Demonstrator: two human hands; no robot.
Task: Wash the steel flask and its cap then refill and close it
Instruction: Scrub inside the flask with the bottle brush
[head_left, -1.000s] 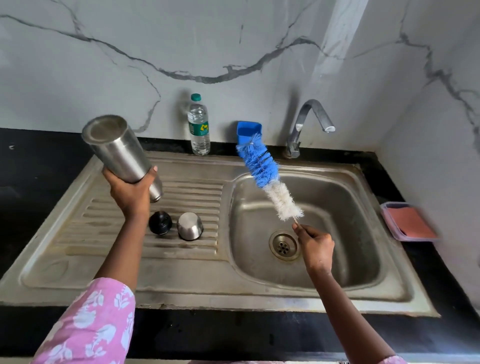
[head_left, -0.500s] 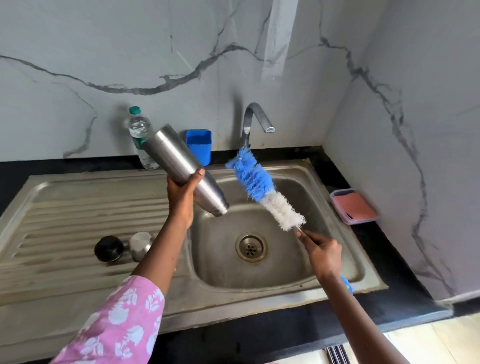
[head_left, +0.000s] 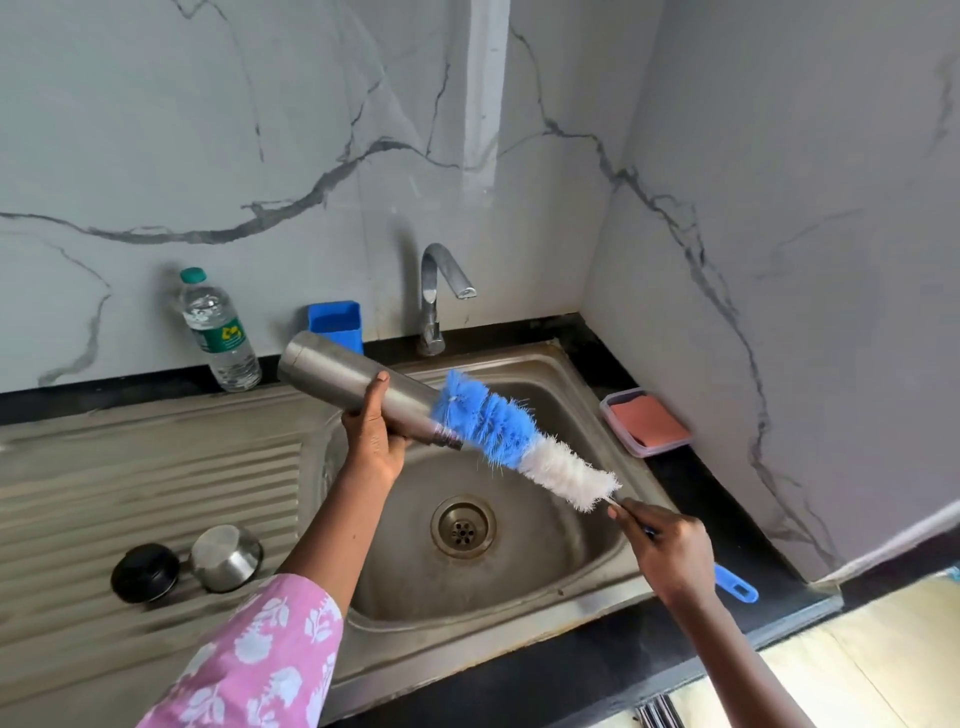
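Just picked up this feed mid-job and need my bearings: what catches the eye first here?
The flask, gripped by the left hand, tilts mouth-down over the sink. The blue-and-white brush, held by the right hand, has its blue end against the flask's neck. On the drainboard at left lie the black cap and a steel cup, side by side.

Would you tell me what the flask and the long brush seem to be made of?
The cylindrical steel flask looks like brushed stainless steel: grey, soft sheen. The long blue-and-white bottle brush probably has synthetic bristles and a blue plastic handle, judging by colour.
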